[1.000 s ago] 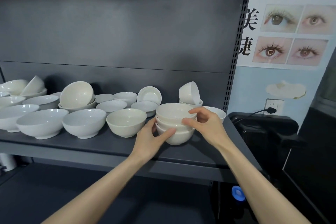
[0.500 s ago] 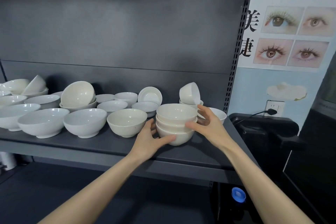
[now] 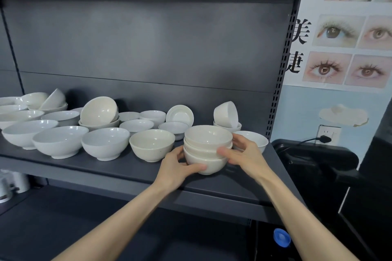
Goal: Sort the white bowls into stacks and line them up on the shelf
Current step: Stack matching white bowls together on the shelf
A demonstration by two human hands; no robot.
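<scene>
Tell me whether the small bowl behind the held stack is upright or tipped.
Tipped: the small bowl leans on its side inside another bowl.

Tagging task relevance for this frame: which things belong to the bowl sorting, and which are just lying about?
Job in hand:
stack of three bowls, gripped by left hand and right hand
loose white bowls
tilted bowl at the back
shelf

Lying about:
eye poster
wall socket, plug in
black appliance
blue cap below
</scene>
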